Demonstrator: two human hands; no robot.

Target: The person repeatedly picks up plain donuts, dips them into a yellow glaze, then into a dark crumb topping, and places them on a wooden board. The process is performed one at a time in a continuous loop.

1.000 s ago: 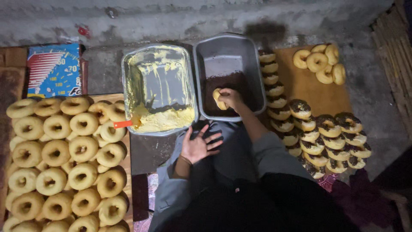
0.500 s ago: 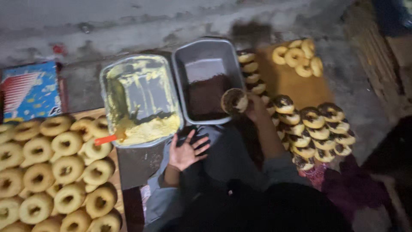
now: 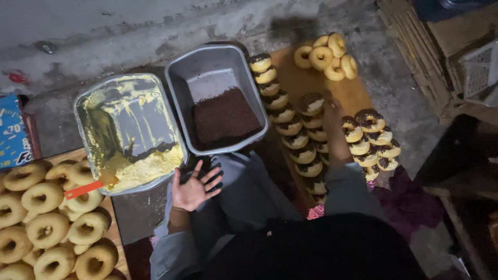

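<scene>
The right hand (image 3: 332,111) sets a sprinkled donut (image 3: 310,102) down; ease it softly into its row, topping up, while the left hand (image 3: 193,187) rests open and empty.

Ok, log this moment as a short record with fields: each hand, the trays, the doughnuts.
left hand: left hand open, palm up, empty, over the lap
right hand: right hand reaches to a topped doughnut on the wooden board; grip unclear
left tray: metal tray with yellow cream, orange-handled spatula
right tray: grey tray with chocolate sprinkles
plain doughnuts: plain doughnuts at lower left
</scene>
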